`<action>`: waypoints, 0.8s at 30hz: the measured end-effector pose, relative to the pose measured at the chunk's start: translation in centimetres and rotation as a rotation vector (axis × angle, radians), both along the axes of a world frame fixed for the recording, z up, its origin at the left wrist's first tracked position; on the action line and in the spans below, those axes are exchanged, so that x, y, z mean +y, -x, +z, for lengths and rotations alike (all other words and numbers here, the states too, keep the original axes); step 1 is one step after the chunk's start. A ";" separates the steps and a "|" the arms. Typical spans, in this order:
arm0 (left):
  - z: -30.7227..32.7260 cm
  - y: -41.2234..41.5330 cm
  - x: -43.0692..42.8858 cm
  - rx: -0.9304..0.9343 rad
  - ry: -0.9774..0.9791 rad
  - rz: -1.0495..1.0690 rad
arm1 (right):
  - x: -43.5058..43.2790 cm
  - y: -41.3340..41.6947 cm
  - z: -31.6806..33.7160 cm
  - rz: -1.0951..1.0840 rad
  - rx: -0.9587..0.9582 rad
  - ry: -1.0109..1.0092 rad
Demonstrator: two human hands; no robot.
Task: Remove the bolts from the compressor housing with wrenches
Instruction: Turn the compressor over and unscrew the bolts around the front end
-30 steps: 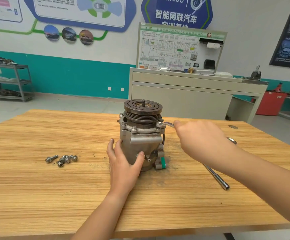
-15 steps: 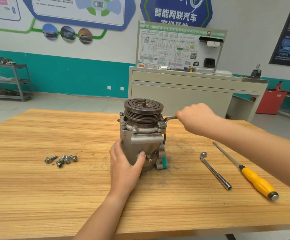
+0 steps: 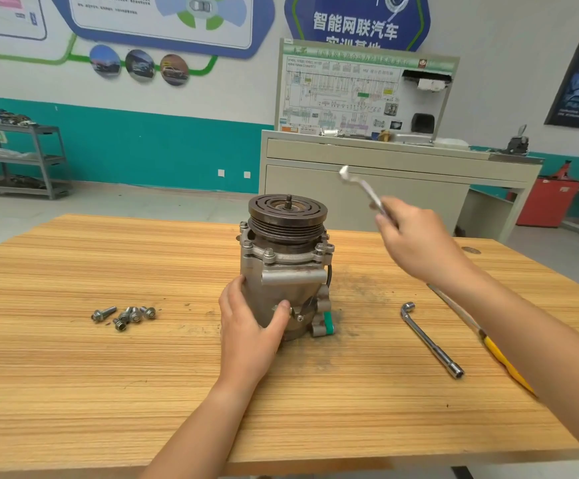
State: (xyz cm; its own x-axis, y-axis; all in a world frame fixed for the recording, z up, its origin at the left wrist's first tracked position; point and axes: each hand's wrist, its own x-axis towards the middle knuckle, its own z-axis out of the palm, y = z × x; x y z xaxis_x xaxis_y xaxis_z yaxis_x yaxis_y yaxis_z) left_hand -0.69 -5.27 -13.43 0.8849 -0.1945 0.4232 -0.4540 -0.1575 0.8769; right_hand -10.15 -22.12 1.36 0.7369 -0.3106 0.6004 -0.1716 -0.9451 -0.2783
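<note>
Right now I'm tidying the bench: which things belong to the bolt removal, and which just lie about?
In use:
compressor, steadied by the left hand
wrench, lifted in the right hand
bolts on its flange
removed bolts

Lying about:
L-shaped socket wrench
yellow-handled screwdriver, partly hidden by the right arm

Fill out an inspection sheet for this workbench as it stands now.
Surface: wooden table, dark grime marks to the right of the compressor.
Job's things: compressor housing upright, pulley on top, several bolts seated around its flange; loose bolts lying in a cluster to its left.
Clutter: L-shaped socket wrench and yellow-handled screwdriver lying at right.
Grippers: left hand steadies the housing; right hand holds a wrench in the air, clear of the housing.
Cables: short black lead at the housing's right side.
Surroundings: training cabinet, metal shelf rack, wall posters.
</note>
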 end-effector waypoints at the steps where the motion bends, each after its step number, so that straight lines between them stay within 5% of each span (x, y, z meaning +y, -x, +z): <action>1: 0.0 0.0 0.0 0.001 0.001 0.002 | 0.4 0.9 -0.2 -0.045 0.106 0.140; 4: 0.0 0.0 0.0 -0.002 0.004 0.006 | 2.0 2.5 -0.8 -0.174 0.320 0.368; 16: -0.4 -0.3 -0.1 -0.009 0.018 0.006 | 8.6 1.9 0.4 -0.239 0.683 0.708; 24: -0.3 -0.4 0.1 0.014 0.011 -0.009 | 5.2 1.7 0.8 -0.231 0.636 0.919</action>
